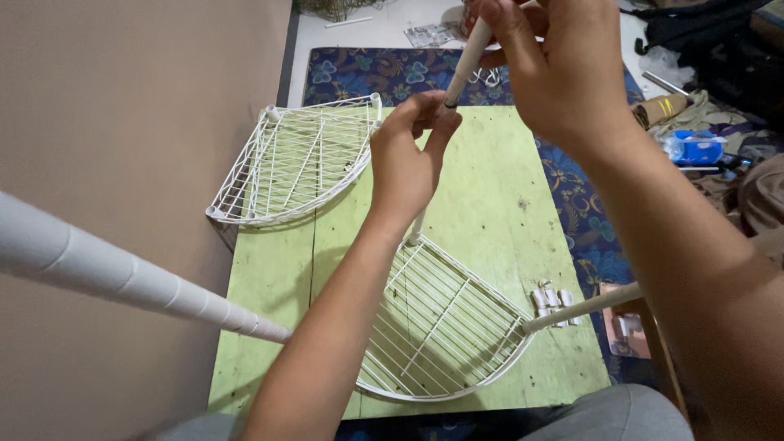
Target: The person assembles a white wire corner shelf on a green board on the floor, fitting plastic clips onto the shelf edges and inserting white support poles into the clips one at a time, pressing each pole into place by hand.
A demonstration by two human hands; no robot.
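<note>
Both hands are up on the thin white metal pole [467,61] standing at the far corner of a white quarter-round wire shelf [441,327] on the scuffed light green wooden table [490,196]. The left hand [406,159] has its fingers [437,110] pinched shut around the pole at a dark ring. The right hand [559,69] is wrapped closed around it higher up. A second white wire shelf [298,159] lies near the wall, and small white plastic clips [554,300] sit just beside the near shelf.
</note>
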